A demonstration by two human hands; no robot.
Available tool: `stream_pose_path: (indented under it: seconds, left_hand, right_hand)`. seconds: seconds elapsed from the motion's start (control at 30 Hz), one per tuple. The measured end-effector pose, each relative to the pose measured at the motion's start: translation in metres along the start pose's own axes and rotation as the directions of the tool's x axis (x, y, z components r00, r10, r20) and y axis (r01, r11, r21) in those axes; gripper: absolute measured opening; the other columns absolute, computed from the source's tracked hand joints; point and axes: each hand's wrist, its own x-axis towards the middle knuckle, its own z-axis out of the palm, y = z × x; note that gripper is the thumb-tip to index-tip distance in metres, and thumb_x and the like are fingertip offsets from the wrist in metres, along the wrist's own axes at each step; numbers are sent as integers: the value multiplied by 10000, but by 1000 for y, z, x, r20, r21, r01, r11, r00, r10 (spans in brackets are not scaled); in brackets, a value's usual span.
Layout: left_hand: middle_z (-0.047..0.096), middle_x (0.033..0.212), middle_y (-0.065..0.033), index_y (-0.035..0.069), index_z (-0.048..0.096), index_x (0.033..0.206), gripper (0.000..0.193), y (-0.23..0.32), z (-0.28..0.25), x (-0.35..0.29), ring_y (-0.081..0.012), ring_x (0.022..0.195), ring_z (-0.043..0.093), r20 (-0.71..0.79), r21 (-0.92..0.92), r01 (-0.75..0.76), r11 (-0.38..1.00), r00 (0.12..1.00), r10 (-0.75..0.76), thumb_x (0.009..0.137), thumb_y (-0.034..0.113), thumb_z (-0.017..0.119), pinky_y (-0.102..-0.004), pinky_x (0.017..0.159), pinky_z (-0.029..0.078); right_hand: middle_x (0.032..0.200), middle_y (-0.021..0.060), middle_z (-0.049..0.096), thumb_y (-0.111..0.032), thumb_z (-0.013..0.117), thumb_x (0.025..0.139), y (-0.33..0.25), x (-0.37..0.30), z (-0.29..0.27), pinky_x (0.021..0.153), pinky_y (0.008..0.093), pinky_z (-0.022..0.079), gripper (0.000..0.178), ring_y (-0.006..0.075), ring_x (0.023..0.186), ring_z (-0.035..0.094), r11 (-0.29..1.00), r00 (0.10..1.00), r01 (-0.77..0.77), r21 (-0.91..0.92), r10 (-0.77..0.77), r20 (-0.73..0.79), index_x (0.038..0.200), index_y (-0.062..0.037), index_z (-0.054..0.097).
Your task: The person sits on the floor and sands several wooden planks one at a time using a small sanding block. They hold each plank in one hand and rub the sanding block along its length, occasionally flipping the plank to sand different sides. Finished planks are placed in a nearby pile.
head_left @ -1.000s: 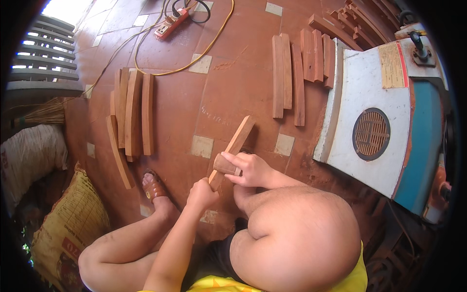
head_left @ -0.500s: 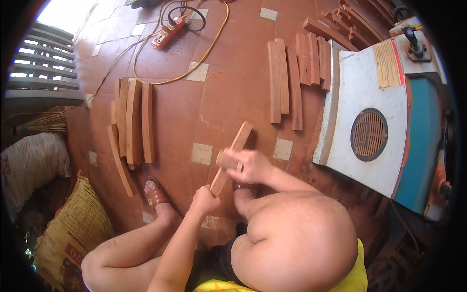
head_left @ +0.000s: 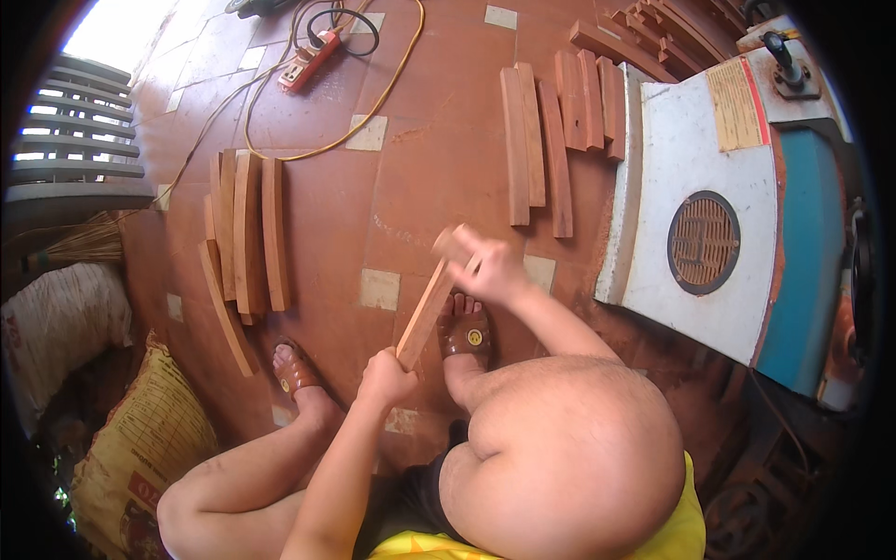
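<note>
My left hand (head_left: 387,376) is wrapped round the near end of a wooden strip (head_left: 427,313), which slants up and away to the right in front of me. At the strip's far end, my right hand (head_left: 495,273) grips a small brown block (head_left: 450,245) laid across the wood. The block is smeared by motion and looks like a sanding block; its underside is hidden. Part of the strip's far end is covered by the block and my right fingers.
Curved wooden strips (head_left: 247,233) lie on the tiled floor at left, with more strips (head_left: 516,145) at right. A white and teal machine (head_left: 644,224) stands on the right. A red power strip (head_left: 308,63) trails cords at the back. Sacks (head_left: 140,439) and a broom (head_left: 89,245) are at left.
My right hand has slid the block away from me along the strip, from its middle to its far end. My left hand keeps its hold, shifting slightly.
</note>
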Motion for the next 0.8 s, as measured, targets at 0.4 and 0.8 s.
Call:
stream_pose_path:
  seconds: [0.4,0.8]
  left_hand:
    - [755,1148,-304,-14,717,1116,349,0,3,-1,-465,1137,724,-78,24,-2,1000,997,4,848,209,735,-525,977,582]
    - [754,1142,-302,-21,713,1144,377,-8,1,6,-455,1125,726,-56,62,-34,998,998,37,849,212,737,-520,956,588]
  right_hand:
    - [962,215,781,-383,825,881,-37,-21,0,701,429,650,647,358,787,777,998,978,65,2,-64,198,1419,-61,663]
    - [923,180,776,-357,837,861,-43,-35,8,697,432,637,641,353,781,772,985,974,156,68,-165,158,1417,-85,676]
